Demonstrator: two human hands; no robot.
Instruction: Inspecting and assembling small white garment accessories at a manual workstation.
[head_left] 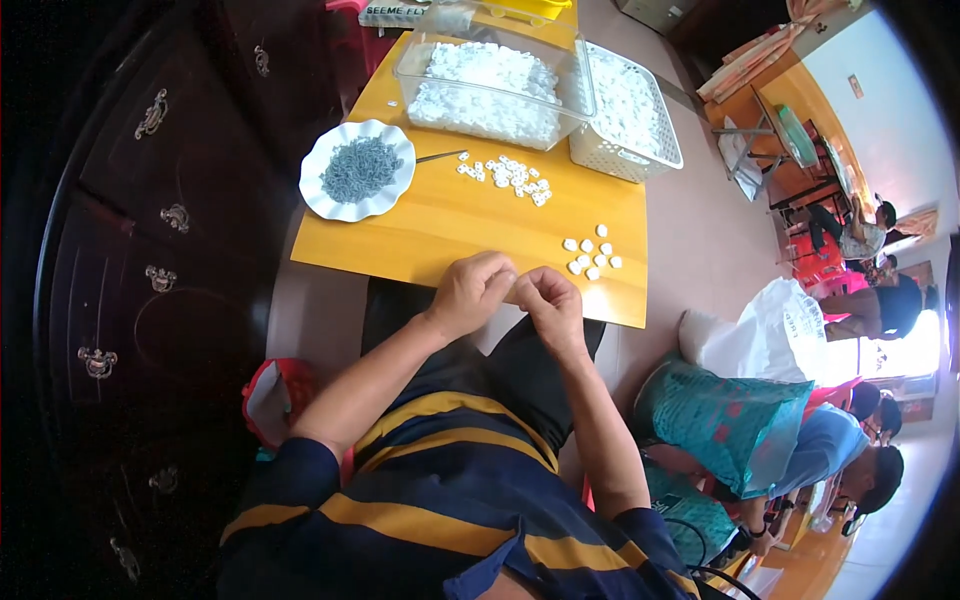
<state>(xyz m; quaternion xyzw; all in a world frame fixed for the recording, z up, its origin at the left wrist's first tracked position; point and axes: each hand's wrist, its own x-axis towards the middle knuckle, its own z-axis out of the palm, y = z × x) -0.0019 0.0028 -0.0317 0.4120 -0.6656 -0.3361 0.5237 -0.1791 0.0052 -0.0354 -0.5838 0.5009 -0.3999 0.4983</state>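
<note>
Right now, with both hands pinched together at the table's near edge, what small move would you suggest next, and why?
Probably reach the right hand to the small white pieces just beyond it: they lie closest, while the left hand stays by the yellow table edge. Whether the fingers hold a piece is unclear.

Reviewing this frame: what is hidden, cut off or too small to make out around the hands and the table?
- Head view: whatever the left hand and right hand pinch between them is covered by the curled fingers.
- The small grey parts on the white scalloped plate are too small to identify.
- The far end of the yellow table is cut off by the top edge.
- The white pieces in the clear bin and white basket blur into a mass.
</note>
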